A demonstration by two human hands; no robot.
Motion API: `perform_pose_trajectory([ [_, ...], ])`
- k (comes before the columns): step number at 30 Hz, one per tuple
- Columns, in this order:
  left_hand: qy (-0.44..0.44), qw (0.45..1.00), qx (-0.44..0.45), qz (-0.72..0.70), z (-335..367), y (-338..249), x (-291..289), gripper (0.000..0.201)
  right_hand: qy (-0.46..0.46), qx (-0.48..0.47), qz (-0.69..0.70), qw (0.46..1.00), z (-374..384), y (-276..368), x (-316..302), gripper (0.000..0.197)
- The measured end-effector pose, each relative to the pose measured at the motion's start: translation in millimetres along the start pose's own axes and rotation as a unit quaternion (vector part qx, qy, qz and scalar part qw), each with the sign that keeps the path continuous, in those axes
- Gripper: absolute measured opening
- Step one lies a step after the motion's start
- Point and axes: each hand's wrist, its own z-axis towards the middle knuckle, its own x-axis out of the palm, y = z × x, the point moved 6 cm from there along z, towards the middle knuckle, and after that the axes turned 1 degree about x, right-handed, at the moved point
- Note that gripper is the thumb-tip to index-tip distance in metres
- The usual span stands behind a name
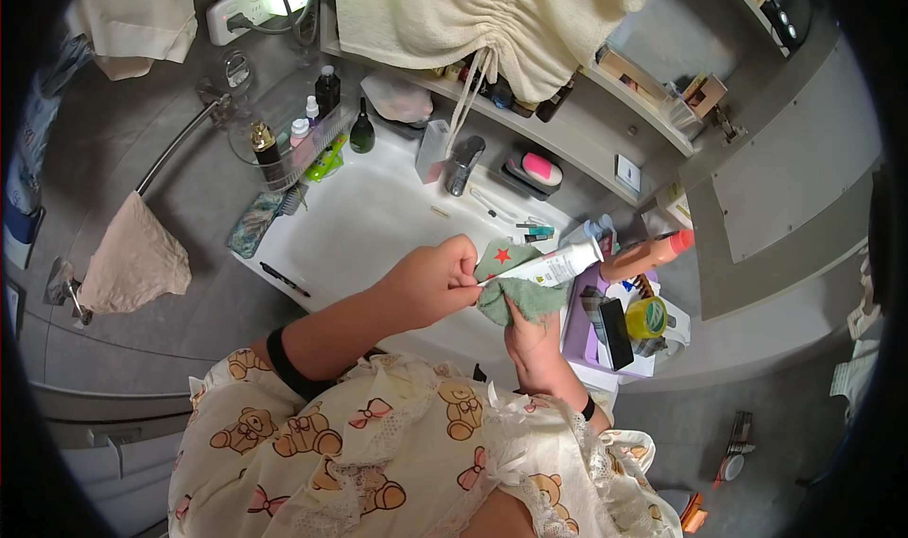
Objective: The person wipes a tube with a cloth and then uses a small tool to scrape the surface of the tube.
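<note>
Over the white washbasin (331,211), my left hand (440,271) is closed in a pinch at the flat end of a white squeeze tube (560,263). The tube slants up to the right, its capped end farthest from that hand. Beneath it is a small green cloth (530,298) with a red star, bunched in my right hand (534,339). The cloth hides most of the right fingers, and the thumb presses against it from below. Tube and cloth touch each other.
A grey tap (464,165) stands at the basin's back. On its right are a soap box with a pink piece (542,167), a purple tray (579,335), a black phone (616,334) and yellow tape (647,317). Bottles fill a clear rack (317,145) at left; a pen (284,279) lies on the rim.
</note>
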Motion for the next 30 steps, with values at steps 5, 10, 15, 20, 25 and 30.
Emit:
perform_pose_trajectory([
  [5, 0.038, 0.989, -0.026, 0.139, -11.2, -12.3, -32.9, 0.035, 0.159, 0.010, -0.201, 0.967, 4.1, 13.7, 17.2, 0.027],
  [10, 0.109, 0.981, 0.083, 0.135, -13.2, -18.3, -26.9, 0.047, 0.304, 0.070, -0.193, 0.930, -7.9, 10.0, 61.2, 0.027],
  [15, 0.096, 0.982, 0.099, 0.126, -22.4, -9.3, -34.9, 0.041, 0.315, 0.092, -0.161, 0.931, -12.3, -9.4, 80.6, 0.033],
  [20, 0.074, 0.993, 0.088, 0.026, -29.5, 1.9, -55.5, 0.037, 0.276, 0.092, -0.155, 0.944, -14.9, -5.3, 101.1, 0.025],
  [25, 0.062, 0.993, -0.015, -0.102, -37.9, 9.1, -81.7, 0.038, 0.254, 0.106, -0.149, 0.950, -18.2, -12.1, 119.7, 0.027],
  [30, 0.087, 0.991, -0.030, -0.101, -42.7, 16.3, -100.3, 0.046, 0.242, 0.141, -0.128, 0.951, -26.7, -30.2, 131.9, 0.028],
])
